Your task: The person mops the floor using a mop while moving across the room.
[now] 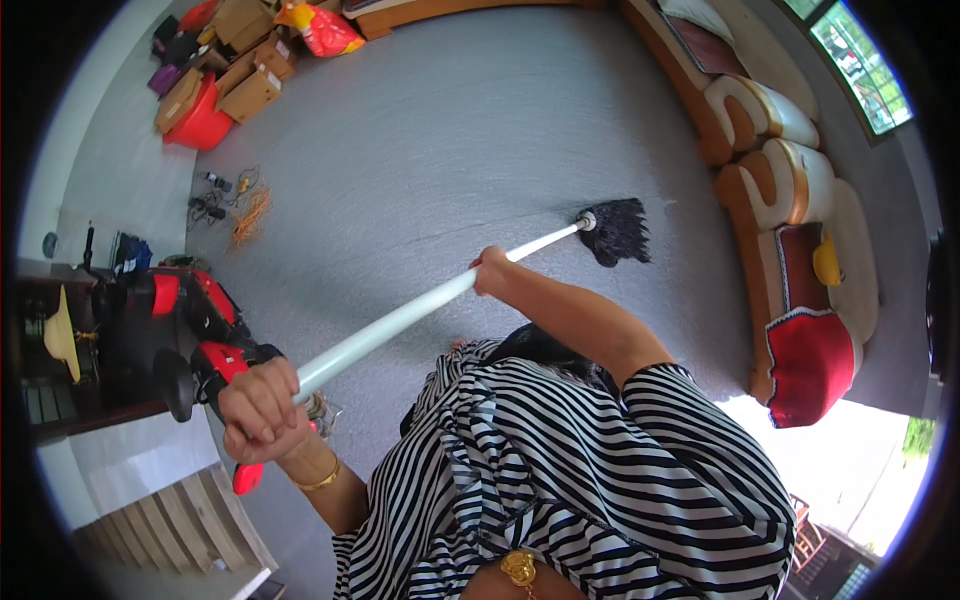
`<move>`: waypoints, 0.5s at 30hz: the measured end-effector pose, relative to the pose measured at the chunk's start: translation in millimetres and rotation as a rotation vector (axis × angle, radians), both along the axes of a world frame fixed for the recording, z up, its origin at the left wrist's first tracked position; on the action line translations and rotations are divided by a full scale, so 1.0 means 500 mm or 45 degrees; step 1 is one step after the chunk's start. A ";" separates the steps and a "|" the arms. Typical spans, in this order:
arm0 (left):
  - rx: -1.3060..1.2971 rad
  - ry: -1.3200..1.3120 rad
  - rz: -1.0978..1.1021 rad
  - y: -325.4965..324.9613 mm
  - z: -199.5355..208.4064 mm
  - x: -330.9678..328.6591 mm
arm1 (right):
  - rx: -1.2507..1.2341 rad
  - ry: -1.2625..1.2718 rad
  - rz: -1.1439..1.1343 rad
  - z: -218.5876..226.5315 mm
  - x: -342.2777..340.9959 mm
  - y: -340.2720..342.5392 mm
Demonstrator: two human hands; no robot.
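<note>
A mop (400,322) with a long pale handle slants across the view from lower left to upper right. Its dark, stringy head (617,232) lies spread on the grey floor (430,130), right of the middle. My left hand (264,408) is wrapped round the top end of the handle, close to the camera. Farther down the shaft, my right hand (489,272) grips it with closed fingers. The shaft shows bare between the two hands and again below the right one.
A red scooter (215,310) stands close by my left hand. Cables (250,215) lie on the floor near the left wall. Cardboard boxes (250,95) and a red tub (198,120) fill the far left corner. Sofas (745,215) line the right side, one draped with red cloth (810,365).
</note>
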State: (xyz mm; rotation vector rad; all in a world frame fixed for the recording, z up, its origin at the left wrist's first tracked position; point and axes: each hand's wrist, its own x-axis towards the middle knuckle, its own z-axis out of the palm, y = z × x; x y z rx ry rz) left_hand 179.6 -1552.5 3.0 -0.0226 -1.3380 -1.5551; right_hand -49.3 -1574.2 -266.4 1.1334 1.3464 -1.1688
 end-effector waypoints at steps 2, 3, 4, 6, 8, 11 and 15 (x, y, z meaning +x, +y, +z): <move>-0.025 0.014 0.096 0.008 0.004 0.056 | 0.021 0.000 -0.016 0.023 0.068 -0.031; -0.046 0.029 0.170 0.014 0.004 0.084 | 0.028 -0.017 0.034 0.040 0.103 -0.043; -0.035 0.085 0.235 0.024 0.001 0.112 | 0.036 -0.033 0.089 0.052 0.137 -0.051; -0.060 0.076 0.346 0.049 0.007 0.164 | -0.053 -0.075 0.295 0.058 0.199 -0.062; -0.084 0.059 0.469 0.083 0.016 0.201 | -0.093 -0.037 0.521 0.063 0.258 -0.074; -0.113 0.015 0.674 0.143 0.017 0.253 | -0.029 -0.101 0.517 0.078 0.346 -0.092; -0.158 -0.044 1.092 0.226 0.018 0.279 | -0.007 -0.158 0.713 0.081 0.442 -0.094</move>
